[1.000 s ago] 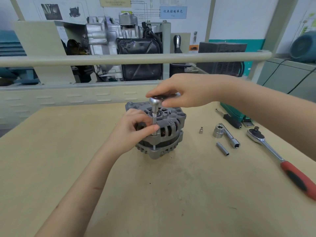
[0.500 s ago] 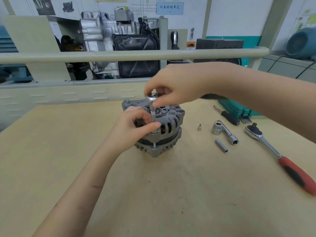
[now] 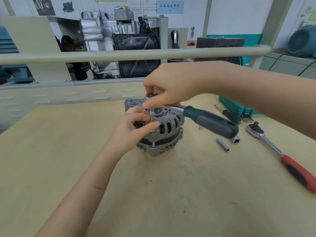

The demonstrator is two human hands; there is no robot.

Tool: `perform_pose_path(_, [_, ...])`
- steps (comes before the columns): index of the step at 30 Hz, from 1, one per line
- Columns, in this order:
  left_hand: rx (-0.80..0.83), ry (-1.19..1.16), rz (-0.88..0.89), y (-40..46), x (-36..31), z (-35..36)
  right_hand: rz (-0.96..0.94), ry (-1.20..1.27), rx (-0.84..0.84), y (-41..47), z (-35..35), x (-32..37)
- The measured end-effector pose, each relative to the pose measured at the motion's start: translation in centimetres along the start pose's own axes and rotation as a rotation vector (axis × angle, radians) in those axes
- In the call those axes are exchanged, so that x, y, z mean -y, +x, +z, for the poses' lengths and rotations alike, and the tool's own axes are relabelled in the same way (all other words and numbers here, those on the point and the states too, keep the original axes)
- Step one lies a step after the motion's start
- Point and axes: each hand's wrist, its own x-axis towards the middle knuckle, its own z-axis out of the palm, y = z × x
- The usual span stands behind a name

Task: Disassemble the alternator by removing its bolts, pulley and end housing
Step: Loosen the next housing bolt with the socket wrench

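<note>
- Two hands meet over the alternator (image 3: 159,132), which stands just above the middle of the frame on the pale worktop (image 3: 68,151), clear of the loose tools to its right.
- Left hand (image 3: 133,130), coming up from the lower left, pinches the thin socket stem (image 3: 152,117) between thumb and fingertips; my guess is that this keeps the stem upright on a bolt head and steadies the body as well.
- Right hand (image 3: 169,89), reaching in from the right edge, grips the head of the green-handled ratchet (image 3: 210,123) with curled fingers, its handle pointing down and right, blurred. Holding it at the head rather than the grip suggests a bolt that turns easily.
- Grey cast metal makes up the alternator, with slotted vents round its upper half showing copper windings inside, a dark band at its waist and a toothed rim at its base. A long bolt (image 3: 153,144) shows at the front seam, so the two halves look joined for now.
- Right of it lie a red-handled ratchet (image 3: 280,154) and a small loose socket (image 3: 222,144), near but not touching.
</note>
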Motion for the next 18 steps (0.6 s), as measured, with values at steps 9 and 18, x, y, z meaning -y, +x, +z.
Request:
perform_pose_path(9, [0.131, 0.013, -0.028, 0.05, -0.24, -0.42, -0.079, 0.036, 0.062, -0.51, -0.53, -0.1])
perform_pose_path(18, [0.028, -0.001, 0.014, -0.28, -0.03, 0.28, 0.012, -0.018, -0.038, 0.29, 0.2, 0.45])
